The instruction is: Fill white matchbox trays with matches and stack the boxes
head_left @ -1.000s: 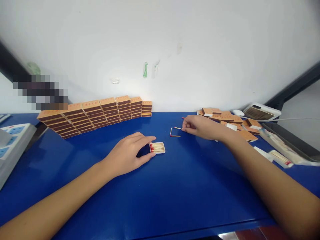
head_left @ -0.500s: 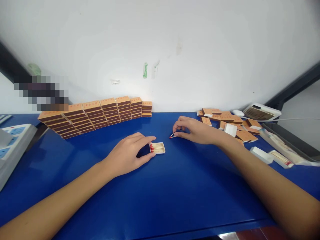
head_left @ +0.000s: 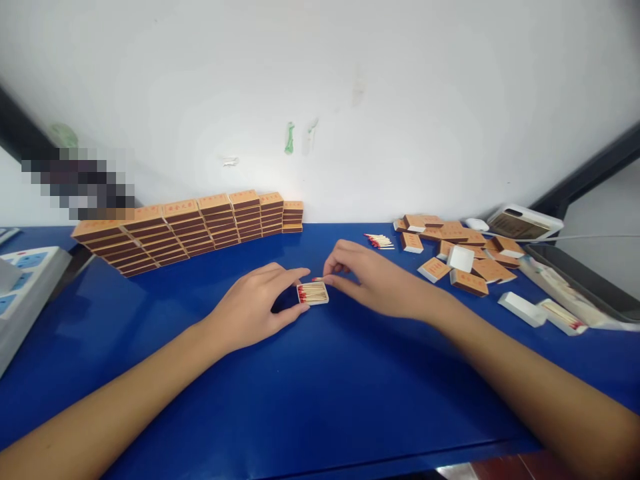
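A small white matchbox tray [head_left: 313, 294] holding several red-headed matches lies on the blue table [head_left: 300, 400]. My left hand [head_left: 257, 303] rests at its left end, thumb and index finger at its two left corners, gripping it. My right hand [head_left: 367, 277] is at the tray's upper right corner, its thumb and fingers pinched on a match [head_left: 318, 279] whose red head points left over the tray's far edge. Behind my right hand, a loose pile of matches [head_left: 380, 241] lies on the table.
Stacked matchboxes [head_left: 200, 223] form a row along the wall at the left. Scattered matchboxes [head_left: 470, 281], another match-filled tray [head_left: 563, 317], a white tray [head_left: 523, 309] and a phone [head_left: 585, 280] lie at the right. A power strip [head_left: 30, 293] sits far left.
My right hand has moved left with the match, up to the tray. The loose matches behind it now show. My left hand has stayed at the tray.
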`<state>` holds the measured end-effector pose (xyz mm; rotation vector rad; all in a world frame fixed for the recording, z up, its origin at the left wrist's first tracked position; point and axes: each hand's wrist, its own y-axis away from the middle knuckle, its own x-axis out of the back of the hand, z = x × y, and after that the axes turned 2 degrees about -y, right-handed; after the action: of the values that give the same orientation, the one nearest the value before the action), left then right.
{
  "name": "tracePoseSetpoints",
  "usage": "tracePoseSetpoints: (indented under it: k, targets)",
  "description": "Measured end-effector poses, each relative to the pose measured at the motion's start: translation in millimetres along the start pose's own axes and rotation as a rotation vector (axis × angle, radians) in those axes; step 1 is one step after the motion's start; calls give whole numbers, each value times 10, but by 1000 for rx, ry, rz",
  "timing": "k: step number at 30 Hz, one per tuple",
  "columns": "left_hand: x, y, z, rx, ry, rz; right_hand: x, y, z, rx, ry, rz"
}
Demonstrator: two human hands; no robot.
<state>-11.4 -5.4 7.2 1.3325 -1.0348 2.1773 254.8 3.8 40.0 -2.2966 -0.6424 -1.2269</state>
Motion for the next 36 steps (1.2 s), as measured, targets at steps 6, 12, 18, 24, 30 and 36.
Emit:
tracePoseSetpoints:
  k: [6,12,18,24,30,36]
  targets:
    - [-16,-7,-1,-15,1,15,-237,13,-263,56,125,-20]
    - [-5,-8,-2,-21,9,25,-123,28,-182,19,144,-54]
    - [20,-25,4,-84,89,14,146,-11,190,-95,247,54]
    - [38,-14,19,-81,140,53,237,-29,440,-147,306,55]
    - [34,-18,22,-99,138,53,360,-11,534,-224,363,82]
    - [8,-27,-4,-147,141,57,497,30,762,-270,410,94]
